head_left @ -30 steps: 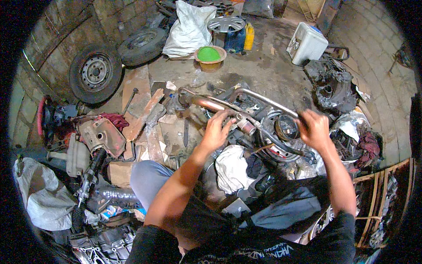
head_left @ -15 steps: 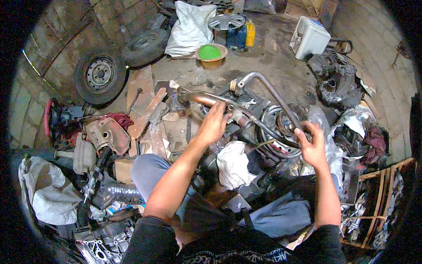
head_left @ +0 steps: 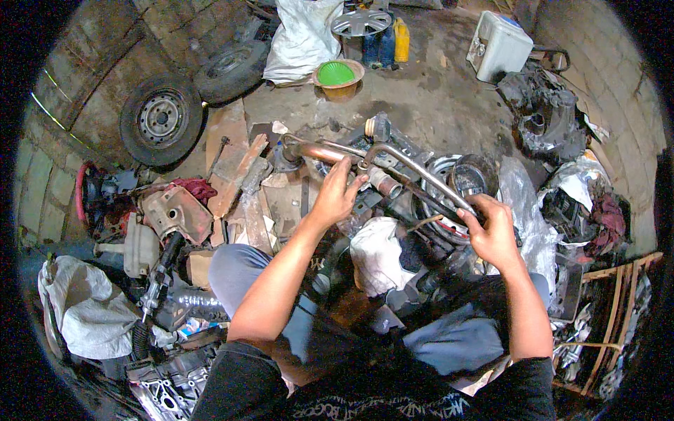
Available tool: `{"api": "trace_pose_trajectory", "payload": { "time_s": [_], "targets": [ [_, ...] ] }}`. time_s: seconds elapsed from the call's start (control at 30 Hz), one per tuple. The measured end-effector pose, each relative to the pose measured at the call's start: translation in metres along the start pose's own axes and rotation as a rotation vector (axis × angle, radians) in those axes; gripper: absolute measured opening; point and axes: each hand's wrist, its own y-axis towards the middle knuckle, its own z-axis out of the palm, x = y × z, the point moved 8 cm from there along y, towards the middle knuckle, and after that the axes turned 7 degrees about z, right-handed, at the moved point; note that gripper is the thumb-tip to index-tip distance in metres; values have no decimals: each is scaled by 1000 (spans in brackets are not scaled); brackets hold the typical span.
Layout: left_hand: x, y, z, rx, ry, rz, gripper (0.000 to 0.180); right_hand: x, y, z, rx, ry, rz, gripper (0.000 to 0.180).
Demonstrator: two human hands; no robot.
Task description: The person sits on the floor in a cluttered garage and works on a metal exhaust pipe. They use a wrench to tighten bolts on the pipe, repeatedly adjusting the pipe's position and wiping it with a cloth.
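My left hand (head_left: 337, 191) is closed round a long brownish metal tube (head_left: 316, 151) with a short, wide pipe stub (head_left: 385, 182) on its near side. My right hand (head_left: 491, 230) grips the lower end of a bent steel bar (head_left: 420, 173). The bar's curved upper end lies against or just over the tube, close to my left fingers; whether they touch I cannot tell. A black rod (head_left: 428, 203) runs below the bar toward my right hand, and its far end is hidden there. Under the parts are a wheel rim (head_left: 444, 168) and a white cloth (head_left: 379, 254).
Wooden boards (head_left: 239, 175) and a rusty metal part (head_left: 175, 212) lie to the left. Two wheels (head_left: 160, 119) lean by the wall. Farther off stand a bowl with a green inside (head_left: 338, 88), a white sack (head_left: 302, 42) and a white box (head_left: 500, 48). Dark machine parts (head_left: 540, 116) lie right.
The bent bar's curved end has dropped from above the tube to beside my left fingers, tilting flatter. My right hand has shifted slightly; my left hand stays on the tube.
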Motion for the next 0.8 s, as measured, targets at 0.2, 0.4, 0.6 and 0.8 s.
{"api": "trace_pose_trajectory", "payload": {
  "time_s": [0.2, 0.4, 0.6, 0.8],
  "targets": [
    [-2, 7, -4, 21, -172, 0, 45, 39, -15, -4, -41, -101, -128, 23],
    [-14, 9, -8, -9, -308, -22, 42, 52, -24, 0, 16, -247, -175, 37],
    [-22, 13, -18, -65, -427, -74, 36, 60, -28, -11, -32, -341, -151, 38],
    [-16, 12, -18, -45, -378, -95, 31, 58, -29, -15, -77, -393, -135, 36]
  ]
}}
